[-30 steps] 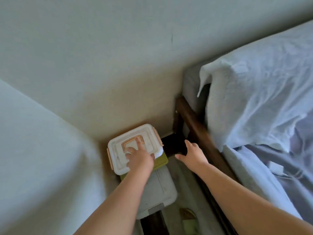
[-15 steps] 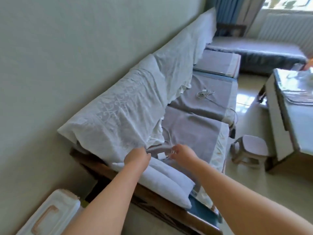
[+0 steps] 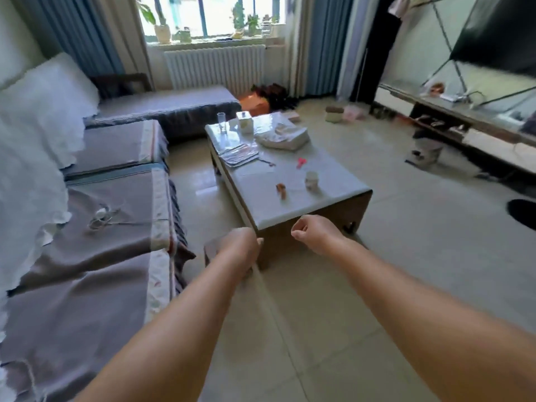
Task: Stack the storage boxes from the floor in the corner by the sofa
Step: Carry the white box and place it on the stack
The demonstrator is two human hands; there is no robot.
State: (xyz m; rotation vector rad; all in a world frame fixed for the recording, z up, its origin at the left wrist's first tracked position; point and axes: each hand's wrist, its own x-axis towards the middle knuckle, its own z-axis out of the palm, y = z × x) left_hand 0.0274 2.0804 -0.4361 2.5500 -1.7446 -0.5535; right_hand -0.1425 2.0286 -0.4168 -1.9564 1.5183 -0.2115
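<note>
The stack of storage boxes in the corner is out of view. The grey-covered sofa (image 3: 116, 227) runs along the left. Both my arms reach forward over the tiled floor. My left hand (image 3: 242, 246) and my right hand (image 3: 314, 232) hang in the air in front of the coffee table's near end, fingers loosely curled, holding nothing. Far off on the floor by the curtains lie a small beige box (image 3: 333, 114) and a pink box (image 3: 355, 113).
A low coffee table (image 3: 327, 198) with a glass, cups and papers stands ahead. A small stool (image 3: 211, 248) sits behind my left hand, between sofa and table. A TV stand (image 3: 464, 120) lines the right wall. A charger cable (image 3: 101, 217) lies on the sofa.
My view has swung from the corner with the stacked boxes, across the sofa, out to the room. My left hand has left the white box lid and both hands are now in the air.
</note>
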